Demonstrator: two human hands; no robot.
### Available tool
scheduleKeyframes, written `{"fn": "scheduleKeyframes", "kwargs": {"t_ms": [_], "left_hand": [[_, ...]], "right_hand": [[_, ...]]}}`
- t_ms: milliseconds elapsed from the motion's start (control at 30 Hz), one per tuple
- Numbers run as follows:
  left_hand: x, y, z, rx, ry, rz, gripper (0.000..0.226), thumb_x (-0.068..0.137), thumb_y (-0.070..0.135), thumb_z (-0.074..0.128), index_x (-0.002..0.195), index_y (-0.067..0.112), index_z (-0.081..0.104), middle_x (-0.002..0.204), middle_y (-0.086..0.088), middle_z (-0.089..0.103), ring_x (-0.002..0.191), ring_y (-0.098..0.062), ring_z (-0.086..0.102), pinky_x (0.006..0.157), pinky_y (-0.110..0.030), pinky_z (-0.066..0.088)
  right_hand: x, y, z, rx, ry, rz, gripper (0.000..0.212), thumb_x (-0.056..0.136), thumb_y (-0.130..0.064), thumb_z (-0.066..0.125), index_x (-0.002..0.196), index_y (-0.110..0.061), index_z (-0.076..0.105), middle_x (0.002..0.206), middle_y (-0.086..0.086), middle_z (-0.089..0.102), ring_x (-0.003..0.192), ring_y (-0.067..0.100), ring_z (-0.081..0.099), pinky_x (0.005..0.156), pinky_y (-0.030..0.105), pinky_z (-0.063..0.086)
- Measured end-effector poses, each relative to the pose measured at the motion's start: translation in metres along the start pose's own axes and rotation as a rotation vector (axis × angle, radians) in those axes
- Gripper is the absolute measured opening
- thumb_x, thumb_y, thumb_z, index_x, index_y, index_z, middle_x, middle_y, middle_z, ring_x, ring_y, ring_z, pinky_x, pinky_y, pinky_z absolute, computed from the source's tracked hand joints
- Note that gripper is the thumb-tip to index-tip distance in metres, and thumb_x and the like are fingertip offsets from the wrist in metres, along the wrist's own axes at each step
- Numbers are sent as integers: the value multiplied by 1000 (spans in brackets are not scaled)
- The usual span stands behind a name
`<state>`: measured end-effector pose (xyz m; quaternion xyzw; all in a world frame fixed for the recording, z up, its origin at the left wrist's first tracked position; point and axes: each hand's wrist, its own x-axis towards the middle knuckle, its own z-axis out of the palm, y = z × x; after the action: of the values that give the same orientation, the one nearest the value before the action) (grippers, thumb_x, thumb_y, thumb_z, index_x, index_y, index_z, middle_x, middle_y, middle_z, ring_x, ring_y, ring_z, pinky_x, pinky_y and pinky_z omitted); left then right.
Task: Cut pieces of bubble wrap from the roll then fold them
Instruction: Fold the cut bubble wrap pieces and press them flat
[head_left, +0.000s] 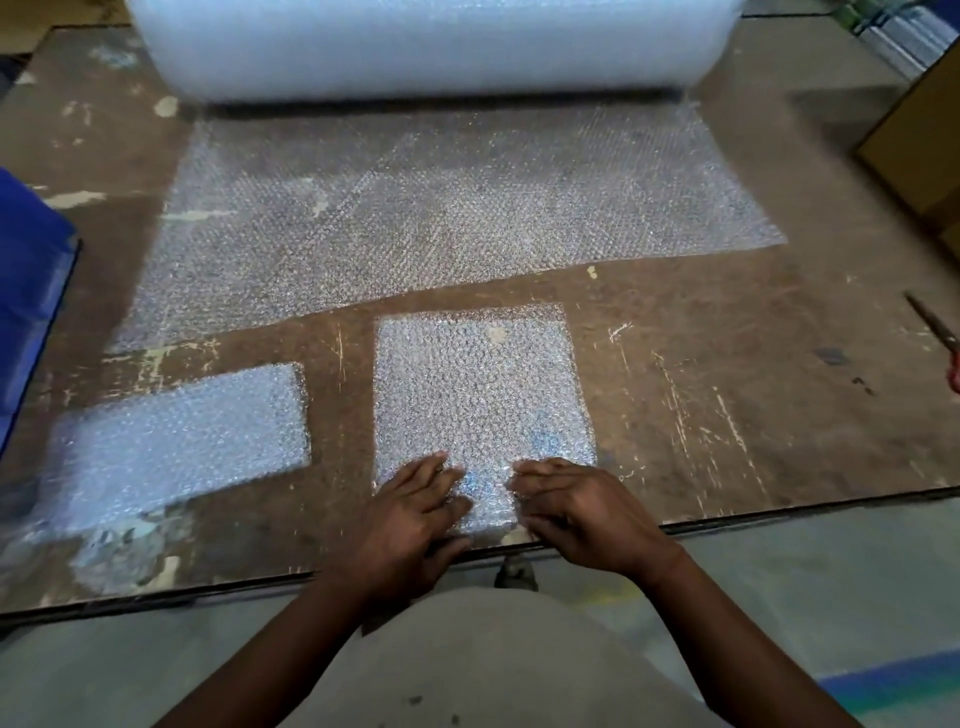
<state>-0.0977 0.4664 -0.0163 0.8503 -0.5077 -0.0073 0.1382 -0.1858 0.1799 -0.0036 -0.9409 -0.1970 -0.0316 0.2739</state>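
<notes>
- The cut piece of bubble wrap (480, 395) lay flat on the near-centre of the work board (727, 415), its near edge at the board's near rim.
- The left hand (415, 514) rested on the near-left corner of that piece, fingers extended and slightly curved, pressing down rather than pinching.
- The right hand (582, 514) rested on the near-right part of the same piece in a like posture; no closed grasp was visible on either hand.
- The piece appeared denser than a single layer, so it was judged already doubled at least once; further folds probably remained.
- A folded stack of bubble wrap (176, 441) lay to the left, apart from the handled piece, and was judged to be finished output.
- The unrolled sheet (441, 218) extended from the roll (415, 47) at the far side, its near edge cut on a slant, well clear of the handled piece. More cutting was judged still available.
- The scissors (935, 332) lay at the far right edge of the board, untouched by either hand.
- A blue object (31, 291) stood at the left margin; a cardboard box (919, 145) stood at the far right.
</notes>
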Motion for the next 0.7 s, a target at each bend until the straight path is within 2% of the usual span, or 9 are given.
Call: {"fn": "scheduleKeyframes", "kwargs": {"t_ms": [67, 133, 200, 300, 400, 467, 567, 600, 700], "left_hand": [[1, 5, 0, -19, 14, -31, 50, 99, 57, 62, 127, 19, 77, 147, -9, 66, 143, -34, 57, 119, -46, 41], [4, 7, 1, -46, 23, -63, 50, 98, 56, 61, 127, 18, 77, 144, -9, 68, 140, -33, 60, 117, -47, 47], [5, 6, 3, -94, 45, -74, 41, 100, 44, 59, 126, 17, 77, 138, -8, 72, 135, -33, 64, 114, -47, 49], [10, 3, -3, -201, 78, -97, 37, 103, 29, 52, 124, 12, 77, 128, -6, 76, 129, -31, 67, 114, -40, 45], [12, 1, -15, -302, 43, -163, 44, 109, 34, 43, 128, 10, 75, 130, -9, 76, 132, -29, 66, 118, -33, 40], [10, -2, -21, -363, -39, -215, 55, 113, 48, 34, 136, 15, 71, 141, -9, 71, 141, -25, 59, 120, -36, 43], [6, -7, -24, -422, -68, -205, 61, 113, 55, 25, 138, 20, 68, 147, -3, 67, 148, -15, 51, 123, -35, 41], [6, -8, -24, -438, -65, -194, 56, 114, 52, 28, 139, 22, 68, 147, -1, 66, 149, -11, 48, 123, -31, 38], [5, -10, -27, -489, -83, -189, 41, 114, 35, 41, 143, 22, 66, 152, 7, 60, 152, 1, 38, 127, -23, 28]], "right_hand": [[4, -4, -4, 42, 12, 48, 8, 101, -24, 71, 104, -21, 78, 127, -7, 75, 133, 10, 62, 104, 34, 54], [7, -6, -10, 98, 3, 121, 9, 105, -29, 64, 102, -25, 71, 112, -8, 75, 112, 13, 71, 86, 38, 59], [9, -6, -13, 142, 13, 195, 14, 109, -39, 55, 105, -30, 64, 97, -10, 73, 85, 10, 71, 72, 39, 57], [9, -4, -19, 156, 12, 225, 18, 107, -49, 55, 112, -33, 61, 88, -13, 72, 69, 6, 66, 66, 38, 56], [6, 0, -27, 104, 1, 215, 37, 94, -53, 74, 124, -33, 67, 109, -15, 75, 82, 1, 68, 72, 35, 60], [3, 8, -29, 160, 35, 225, 33, 95, -43, 77, 125, -29, 75, 122, -16, 76, 104, 2, 72, 84, 37, 62], [1, 15, -35, 388, 26, 263, 24, 103, -32, 72, 123, -24, 80, 125, -21, 75, 115, 2, 72, 97, 37, 60], [2, 16, -38, 433, -4, 274, 23, 104, -30, 70, 123, -21, 80, 125, -19, 75, 116, 7, 73, 99, 36, 59], [5, 17, -47, 523, -127, 268, 25, 108, -25, 63, 118, -7, 77, 122, 10, 74, 116, 30, 71, 101, 43, 53]]}}
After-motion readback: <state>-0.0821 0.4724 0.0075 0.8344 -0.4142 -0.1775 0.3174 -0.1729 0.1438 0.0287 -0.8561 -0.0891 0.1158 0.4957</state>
